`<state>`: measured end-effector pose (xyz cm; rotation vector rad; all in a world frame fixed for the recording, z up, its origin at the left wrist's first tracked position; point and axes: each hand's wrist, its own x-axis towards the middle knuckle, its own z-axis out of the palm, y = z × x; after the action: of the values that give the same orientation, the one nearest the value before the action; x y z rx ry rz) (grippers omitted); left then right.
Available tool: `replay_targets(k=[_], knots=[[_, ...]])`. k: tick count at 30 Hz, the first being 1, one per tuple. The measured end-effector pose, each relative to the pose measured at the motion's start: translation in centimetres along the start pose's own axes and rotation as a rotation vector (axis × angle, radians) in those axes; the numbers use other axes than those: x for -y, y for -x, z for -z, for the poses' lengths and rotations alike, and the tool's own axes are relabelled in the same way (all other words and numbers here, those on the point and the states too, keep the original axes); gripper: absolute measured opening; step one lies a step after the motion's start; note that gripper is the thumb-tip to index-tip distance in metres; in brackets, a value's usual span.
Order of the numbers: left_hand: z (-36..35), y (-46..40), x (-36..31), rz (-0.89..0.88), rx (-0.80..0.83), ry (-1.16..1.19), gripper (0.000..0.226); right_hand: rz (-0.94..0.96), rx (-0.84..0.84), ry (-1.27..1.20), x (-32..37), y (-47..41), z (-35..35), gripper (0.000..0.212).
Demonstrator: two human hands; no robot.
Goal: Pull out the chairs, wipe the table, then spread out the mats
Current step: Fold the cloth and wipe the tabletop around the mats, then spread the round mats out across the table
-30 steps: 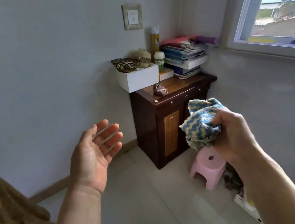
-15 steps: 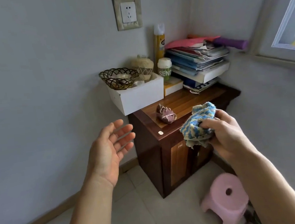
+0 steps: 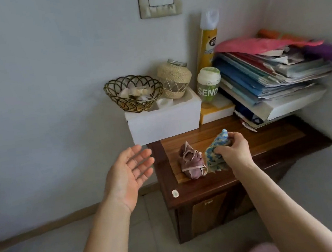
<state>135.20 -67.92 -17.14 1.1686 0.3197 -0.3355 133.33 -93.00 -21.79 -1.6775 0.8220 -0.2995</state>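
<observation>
Your right hand [image 3: 233, 152] has its grip pinched around the crumpled blue-and-white knitted wiping cloth [image 3: 217, 151], lowered onto the dark wooden cabinet top [image 3: 266, 141], touching a mauve bundled rag [image 3: 192, 165]. You seem to be parking it where cloths are kept. Your left hand [image 3: 128, 174] hovers beside the cabinet, palm up, fingers spread, holding nothing.

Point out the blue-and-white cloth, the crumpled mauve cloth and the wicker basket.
Blue-and-white cloth [image 3: 215, 151]: head view, its lower folds, left of the right hand.
Crumpled mauve cloth [image 3: 192, 163]: head view, its middle.
Wicker basket [image 3: 135, 104]: head view, its front wall.
</observation>
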Motion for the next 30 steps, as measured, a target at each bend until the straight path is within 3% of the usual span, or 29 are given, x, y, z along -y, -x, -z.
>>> replay_targets(k=[6, 11, 14, 18, 22, 26, 30], knots=[[-5.0, -4.0, 1.9, 0.068, -0.118, 0.005, 0.027, 0.031, 0.198, 0.366, -1.7, -7.1, -2.7, 0.056], [-5.6, -4.7, 2.9, 0.071, -0.168, 0.018, 0.029, -0.015, 0.543, 0.616, -3.1, -8.9, -4.1, 0.075], [-5.0, -4.5, 2.9, 0.056, -0.206, 0.047, 0.027, 0.094, 0.455, 0.756, -2.5, -8.6, -4.6, 0.069], [-3.4, -3.1, 2.0, 0.013, -0.234, 0.122, 0.028, 0.305, 0.382, 0.587, 0.8, -6.2, -5.1, 0.059], [0.1, -0.7, 0.2, -0.065, -0.266, 0.22, 0.029, 0.264, 0.532, 0.234, 5.0, -2.3, -5.9, 0.035], [4.5, 2.9, -2.0, -0.162, -0.305, 0.286, 0.026, 0.224, 0.656, 0.029, 7.9, 2.8, -7.4, 0.019], [9.2, 7.4, -3.7, -0.241, -0.343, 0.299, 0.028, 0.238, 0.748, -0.074, 10.0, 8.3, -9.5, 0.018]])
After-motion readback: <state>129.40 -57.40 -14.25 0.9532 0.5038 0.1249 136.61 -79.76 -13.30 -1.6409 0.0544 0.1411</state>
